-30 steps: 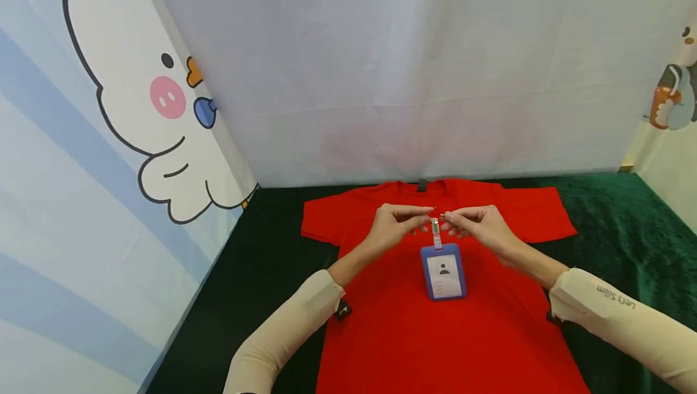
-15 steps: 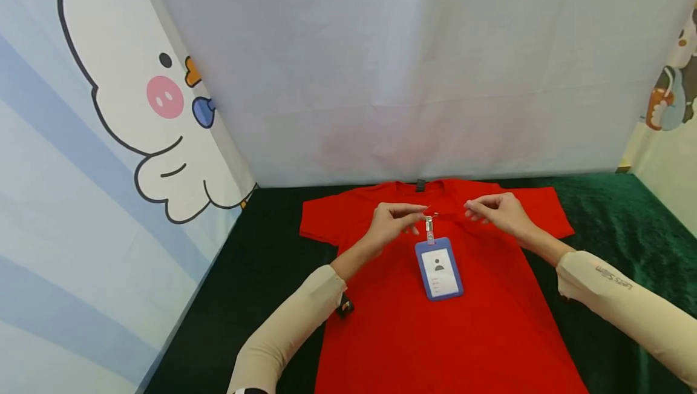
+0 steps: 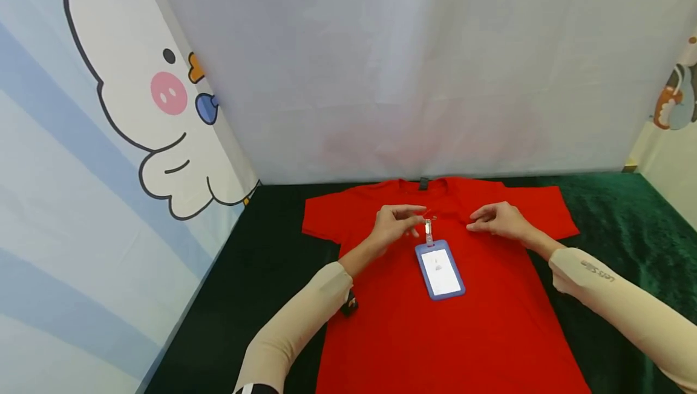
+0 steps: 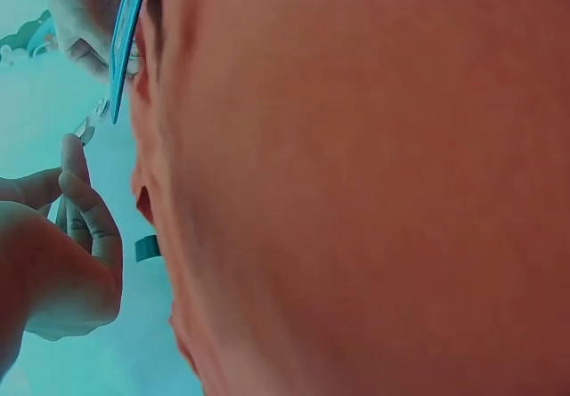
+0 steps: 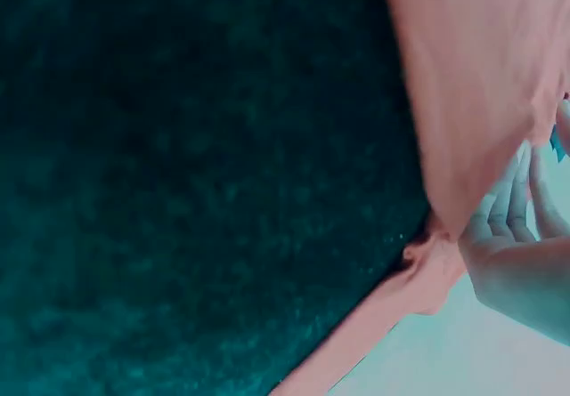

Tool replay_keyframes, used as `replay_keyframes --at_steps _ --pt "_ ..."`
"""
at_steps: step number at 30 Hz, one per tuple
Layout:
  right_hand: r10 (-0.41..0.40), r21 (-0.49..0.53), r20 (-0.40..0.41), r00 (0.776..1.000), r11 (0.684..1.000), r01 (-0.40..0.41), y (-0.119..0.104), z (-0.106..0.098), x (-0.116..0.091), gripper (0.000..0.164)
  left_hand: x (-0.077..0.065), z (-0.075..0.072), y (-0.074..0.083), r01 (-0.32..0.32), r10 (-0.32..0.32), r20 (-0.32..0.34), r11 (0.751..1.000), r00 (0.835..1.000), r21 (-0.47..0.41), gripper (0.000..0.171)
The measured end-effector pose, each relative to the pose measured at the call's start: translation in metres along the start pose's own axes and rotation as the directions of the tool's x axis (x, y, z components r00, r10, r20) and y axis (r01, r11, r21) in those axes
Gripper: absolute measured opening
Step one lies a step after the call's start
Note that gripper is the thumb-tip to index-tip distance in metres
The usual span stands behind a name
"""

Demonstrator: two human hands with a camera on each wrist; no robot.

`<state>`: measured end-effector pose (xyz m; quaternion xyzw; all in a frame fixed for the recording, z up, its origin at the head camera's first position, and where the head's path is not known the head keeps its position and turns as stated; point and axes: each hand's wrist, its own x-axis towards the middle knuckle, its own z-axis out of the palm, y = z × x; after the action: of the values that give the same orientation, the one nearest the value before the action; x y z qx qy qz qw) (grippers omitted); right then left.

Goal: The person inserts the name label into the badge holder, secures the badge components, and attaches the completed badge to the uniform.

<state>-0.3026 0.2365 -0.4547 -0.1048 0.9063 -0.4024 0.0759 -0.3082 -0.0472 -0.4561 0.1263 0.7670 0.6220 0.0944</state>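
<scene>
A blue-framed ID badge holder [image 3: 418, 252] with a white card hangs by a clear strap from a metal clip [image 3: 428, 227] over the chest of a red T-shirt [image 3: 430, 345]. My left hand [image 3: 394, 223] pinches the top of the clip between thumb and forefinger. In the left wrist view the badge holder [image 4: 129, 44] shows edge-on, above the left hand [image 4: 71, 254]. My right hand [image 3: 500, 220] is on the right side of the shirt's chest, fingers fairly straight. The right wrist view has the right hand's [image 5: 525, 245] fingertips right at the fabric.
The shirt lies spread on a dark green velvety cloth [image 3: 615, 218], its collar tag [image 3: 423, 184] at the far side. Behind stands a pale curtain [image 3: 381, 79]; a panel with a cartoon duck [image 3: 136, 31] rises at the left.
The right hand has let go of the clip's end, moved off to the right and come down to the shirt. The left hand stays with the badge, which now hangs tilted.
</scene>
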Motion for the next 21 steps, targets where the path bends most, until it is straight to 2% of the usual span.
replay_keyframes --at_steps 4,10,21 --pt "0.017 -0.041 -0.002 1.0 0.999 -0.018 0.0 0.004 0.0015 0.041 0.0027 0.002 -0.0054 0.036 -0.036 -0.003 0.999 0.999 0.032 0.023" --pt "0.025 -0.051 -0.013 1.0 0.998 -0.025 -0.0016 0.0038 0.004 0.031 0.0063 0.0022 -0.0102 0.076 -0.077 0.005 0.995 0.997 0.064 0.022" --pt "0.0 -0.12 0.037 0.999 0.993 0.004 -0.0051 0.004 0.007 0.033 0.0103 0.0056 -0.0048 0.138 -0.149 0.073 0.981 0.986 0.135 0.021"
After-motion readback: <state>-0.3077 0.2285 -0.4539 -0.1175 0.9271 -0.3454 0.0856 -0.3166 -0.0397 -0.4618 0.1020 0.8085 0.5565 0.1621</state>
